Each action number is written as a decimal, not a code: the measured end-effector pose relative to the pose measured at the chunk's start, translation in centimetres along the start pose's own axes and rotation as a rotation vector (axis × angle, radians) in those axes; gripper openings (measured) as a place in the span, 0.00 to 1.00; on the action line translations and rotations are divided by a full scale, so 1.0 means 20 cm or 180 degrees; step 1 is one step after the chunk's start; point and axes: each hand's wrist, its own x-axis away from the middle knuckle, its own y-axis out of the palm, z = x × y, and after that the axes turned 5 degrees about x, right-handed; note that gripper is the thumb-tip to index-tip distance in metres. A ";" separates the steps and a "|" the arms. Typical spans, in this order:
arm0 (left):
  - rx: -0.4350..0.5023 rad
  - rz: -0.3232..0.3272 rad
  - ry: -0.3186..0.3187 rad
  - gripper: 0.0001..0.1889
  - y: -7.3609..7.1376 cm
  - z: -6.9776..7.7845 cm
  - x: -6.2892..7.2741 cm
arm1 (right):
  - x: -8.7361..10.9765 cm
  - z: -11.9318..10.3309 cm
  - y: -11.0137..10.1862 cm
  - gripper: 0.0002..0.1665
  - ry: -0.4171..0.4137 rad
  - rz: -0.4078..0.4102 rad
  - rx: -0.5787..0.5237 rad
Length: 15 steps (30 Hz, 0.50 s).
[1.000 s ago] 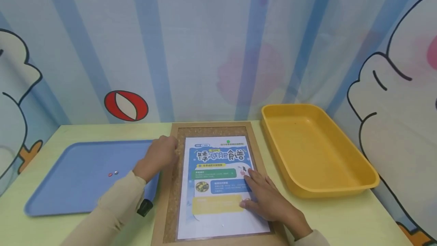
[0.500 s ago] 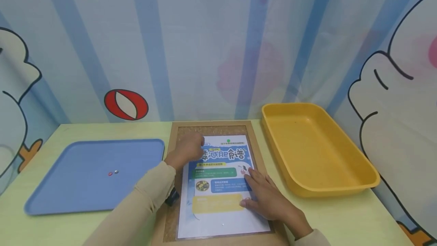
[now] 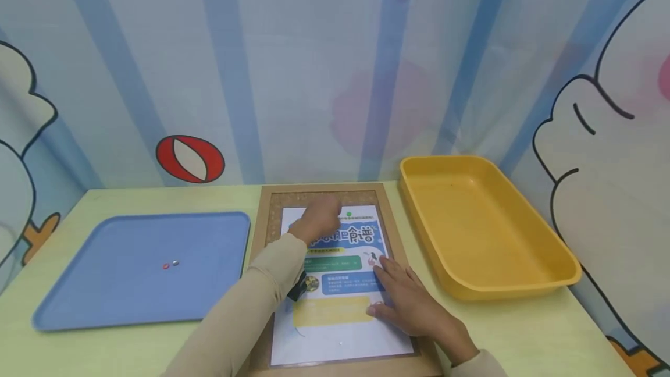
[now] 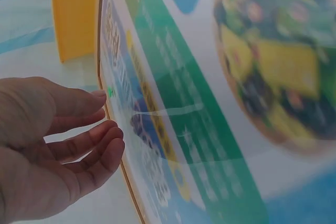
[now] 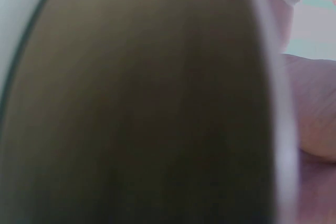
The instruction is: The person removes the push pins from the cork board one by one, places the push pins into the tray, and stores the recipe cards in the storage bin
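Note:
A printed laminated poster [image 3: 340,339] lies on a wood-framed cork board [image 3: 361,196]. A green pushpin [image 3: 349,214] marks the poster's top edge. My left hand [image 3: 320,216] is over the poster's top part, right beside the pushpin. In the left wrist view, the left hand [image 4: 68,145] has loosely bent fingers, with a gap between thumb and fingers and nothing visible in it; the thumb tip overlaps the area by the green pushpin [image 4: 111,92]. My right hand [image 3: 408,301] rests with spread fingers on the poster's right edge. The right wrist view is mostly blocked by a blurred brown surface [image 5: 147,103].
A blue tray [image 3: 120,284] left of the board carries two small pieces, one red [image 3: 166,266] and one silvery [image 3: 175,263]. A deep yellow bin [image 3: 471,220] stands at the right. Behind the table hangs a striped cartoon curtain [image 3: 314,74].
My left hand has moved right, from the board's left frame beside the blue tray, across the poster's top to beside the green pushpin. The right hand has stayed on the poster.

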 end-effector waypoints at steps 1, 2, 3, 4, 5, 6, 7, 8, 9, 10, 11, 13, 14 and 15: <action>-0.0027 0.0000 0.0039 0.05 0.01 0.01 -0.01 | 0.00 0.00 0.00 0.46 -0.0016 0.0008 -0.0018; -0.0027 0.0000 0.0069 0.05 0.01 0.02 -0.02 | 0.01 0.00 0.00 0.46 -0.0026 0.0014 -0.0027; -0.0018 -0.0001 0.0087 0.05 0.02 0.02 -0.03 | 0.01 0.00 0.00 0.46 -0.0032 0.0020 -0.0027; -0.0020 0.0001 0.0111 0.06 0.02 0.03 -0.04 | 0.01 0.01 0.00 0.46 -0.0036 0.0024 -0.0026; -0.0024 0.0004 0.0130 0.06 0.02 0.03 -0.04 | 0.01 0.01 0.00 0.46 -0.0043 0.0031 -0.0032; -0.0032 0.0001 0.0145 0.06 0.02 0.04 -0.05 | 0.01 0.01 0.00 0.46 -0.0047 0.0036 -0.0036; -0.0050 0.0004 0.0154 0.06 0.03 0.04 -0.06 | 0.01 0.01 0.00 0.46 -0.0049 0.0043 -0.0036; -0.0039 -0.0001 0.0154 0.06 0.03 0.04 -0.07 | 0.01 0.01 0.00 0.46 -0.0053 0.0047 -0.0030; -0.0038 -0.0003 0.0152 0.06 0.03 0.04 -0.08 | 0.01 0.01 0.00 0.46 -0.0060 0.0051 -0.0029; -0.0041 -0.0003 0.0148 0.06 0.03 0.04 -0.08 | 0.01 0.01 0.00 0.46 -0.0062 0.0056 -0.0018; -0.0050 0.0002 0.0146 0.06 0.03 0.04 -0.09 | 0.00 0.01 0.00 0.46 -0.0064 0.0060 -0.0010; -0.0048 0.0008 0.0138 0.06 0.04 0.05 -0.10 | 0.00 0.01 0.00 0.46 -0.0053 0.0057 0.0011; -0.0036 0.0012 0.0134 0.07 0.04 0.05 -0.11 | 0.00 0.01 0.00 0.46 -0.0042 0.0056 0.0025; -0.0044 0.0017 0.0147 0.07 0.04 0.05 -0.11 | 0.00 0.01 0.00 0.46 -0.0034 0.0061 0.0029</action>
